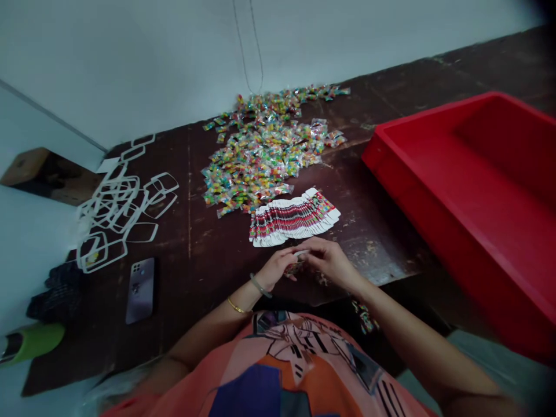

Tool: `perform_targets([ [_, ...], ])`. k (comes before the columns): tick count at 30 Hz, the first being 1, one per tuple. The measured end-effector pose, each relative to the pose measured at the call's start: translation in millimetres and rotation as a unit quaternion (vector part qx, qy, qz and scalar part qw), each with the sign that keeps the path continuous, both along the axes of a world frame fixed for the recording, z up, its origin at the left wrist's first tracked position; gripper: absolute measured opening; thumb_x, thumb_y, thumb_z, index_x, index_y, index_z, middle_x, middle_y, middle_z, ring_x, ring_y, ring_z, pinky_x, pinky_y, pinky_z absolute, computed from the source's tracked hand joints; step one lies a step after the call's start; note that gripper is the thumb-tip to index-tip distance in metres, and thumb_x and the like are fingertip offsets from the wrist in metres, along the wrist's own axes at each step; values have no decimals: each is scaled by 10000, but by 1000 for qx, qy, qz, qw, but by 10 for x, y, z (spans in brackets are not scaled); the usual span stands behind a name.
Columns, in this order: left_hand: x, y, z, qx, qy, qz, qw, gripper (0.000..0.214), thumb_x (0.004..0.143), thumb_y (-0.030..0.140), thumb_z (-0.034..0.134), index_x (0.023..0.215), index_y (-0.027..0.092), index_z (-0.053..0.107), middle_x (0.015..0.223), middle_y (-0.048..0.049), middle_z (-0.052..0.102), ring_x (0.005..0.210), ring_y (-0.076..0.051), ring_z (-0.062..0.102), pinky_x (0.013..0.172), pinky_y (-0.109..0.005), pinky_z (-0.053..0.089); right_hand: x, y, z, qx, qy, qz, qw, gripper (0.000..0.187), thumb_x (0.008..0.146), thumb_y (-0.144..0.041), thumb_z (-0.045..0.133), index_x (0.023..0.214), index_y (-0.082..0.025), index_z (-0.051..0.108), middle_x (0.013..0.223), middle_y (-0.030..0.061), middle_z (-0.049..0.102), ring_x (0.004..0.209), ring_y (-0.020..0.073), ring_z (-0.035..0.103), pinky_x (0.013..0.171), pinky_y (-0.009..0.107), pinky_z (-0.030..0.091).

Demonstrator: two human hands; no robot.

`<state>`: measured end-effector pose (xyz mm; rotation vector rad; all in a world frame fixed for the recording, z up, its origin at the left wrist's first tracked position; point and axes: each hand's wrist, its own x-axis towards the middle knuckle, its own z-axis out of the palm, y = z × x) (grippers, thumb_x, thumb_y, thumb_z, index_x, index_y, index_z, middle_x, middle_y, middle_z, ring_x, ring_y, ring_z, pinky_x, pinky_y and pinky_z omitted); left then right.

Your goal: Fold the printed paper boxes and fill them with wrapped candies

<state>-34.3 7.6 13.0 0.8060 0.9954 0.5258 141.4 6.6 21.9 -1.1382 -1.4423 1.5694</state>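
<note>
My left hand [278, 267] and my right hand [330, 262] meet near the table's front edge. Between their fingertips is a small printed carton [299, 253] with a white edge, mostly covered by the fingers. Both hands are closed on it. Just beyond them, a fanned row of flat printed cartons [295, 219], red and white, lies overlapping on the dark table [191, 289]. Behind that row spreads a heap of clear candy packets [264, 159] with multicoloured pieces inside.
A large red tray [434, 191] stands on the right. White rounded frames [141, 233], perhaps elastic or paper bands, lie tangled at left, near a phone [140, 291]. A cardboard box [52, 174], a dark bundle [56, 292] and a green object [41, 340] sit farther left.
</note>
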Motion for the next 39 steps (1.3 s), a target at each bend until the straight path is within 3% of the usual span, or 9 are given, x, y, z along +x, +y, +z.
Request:
perform_targets([
  [3, 78, 41, 18, -5, -6, -10, 1000, 387, 739, 346, 542, 1049, 131, 629, 843, -72, 638, 770, -182, 584, 550, -235, 471, 122, -21, 102, 108, -45, 23, 993, 221, 863, -322, 562, 988, -234, 721, 1019, 57, 673, 958, 186, 619, 861, 325, 477],
  [9, 162, -38, -8, -46, -146, -64, 986, 473, 784, 383, 531, 1187, 136, 552, 987, -117, 629, 837, -210, 590, 597, -283, 494, 303, -94, 56, 148, -99, -34, 984, 205, 844, -339, 594, 953, -240, 736, 937, 58, 710, 856, 182, 652, 767, 301, 509],
  [12, 201, -96, -42, -60, -124, -106, 985, 518, 782, 334, 573, 1264, 170, 479, 968, -95, 612, 764, -188, 597, 555, -263, 476, 368, -135, -15, 134, -105, -63, 983, 180, 842, -327, 599, 900, -236, 744, 899, 51, 715, 815, 176, 656, 741, 290, 507],
  [16, 233, -115, -98, -2, -57, -134, 989, 537, 789, 331, 611, 1286, 199, 456, 897, -45, 579, 776, -163, 563, 566, -237, 471, 413, -195, -138, 106, -88, -90, 986, 191, 851, -338, 587, 878, -225, 739, 872, 49, 712, 795, 178, 654, 724, 291, 507],
  [26, 150, -89, -203, -69, -138, -213, 965, 519, 770, 319, 668, 1236, 177, 485, 1020, -82, 571, 901, -187, 569, 661, -268, 491, 464, -332, -212, 114, -88, -70, 987, 215, 880, -329, 552, 920, -222, 734, 872, 56, 699, 800, 170, 645, 734, 291, 508],
  [30, 199, -158, -206, -120, -156, -158, 968, 473, 761, 313, 676, 1175, 145, 518, 1000, -102, 580, 830, -192, 609, 634, -283, 493, 479, -449, -262, 187, -136, -28, 972, 266, 888, -314, 536, 1105, -261, 681, 1060, 77, 675, 966, 197, 622, 852, 347, 495],
  [34, 397, -316, -204, -130, -166, -153, 965, 488, 780, 379, 650, 1201, 173, 513, 1020, -101, 596, 858, -194, 607, 696, -323, 492, 752, -533, -185, 116, -132, 5, 984, 252, 879, -339, 547, 1055, -252, 705, 1007, 72, 696, 915, 198, 646, 826, 344, 514],
  [37, 474, -297, -161, -69, -122, -178, 974, 523, 767, 391, 667, 1231, 193, 526, 1147, -103, 571, 951, -166, 564, 807, -301, 450, 1093, -372, -51, 59, -132, 147, 978, 235, 864, -359, 568, 1012, -258, 719, 1009, 56, 693, 904, 193, 648, 820, 325, 514],
  [39, 448, -191, -123, -18, -77, -151, 985, 507, 759, 372, 676, 1215, 194, 545, 1149, -96, 568, 940, -150, 558, 799, -271, 436, 1226, -84, -36, 99, -189, 144, 966, 244, 843, -372, 592, 1022, -259, 713, 1073, 62, 670, 990, 214, 614, 897, 354, 471],
])
